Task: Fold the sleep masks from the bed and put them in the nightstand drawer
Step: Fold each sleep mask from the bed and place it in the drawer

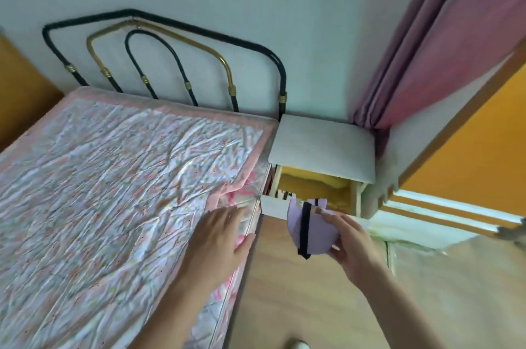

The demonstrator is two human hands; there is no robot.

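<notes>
Folded lilac sleep mask (308, 230), black strap across it, held upright just in front of the open nightstand drawer (316, 192) at 1 o'clock; drawer shows yellow lining.

Nightstand (321, 146) stands right of bed (113, 178).

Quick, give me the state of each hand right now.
Left hand: open, fingers straight, resting on the edge of the bed, holding nothing.
Right hand: closed on the folded lilac sleep mask, held just in front of the open drawer.
</notes>
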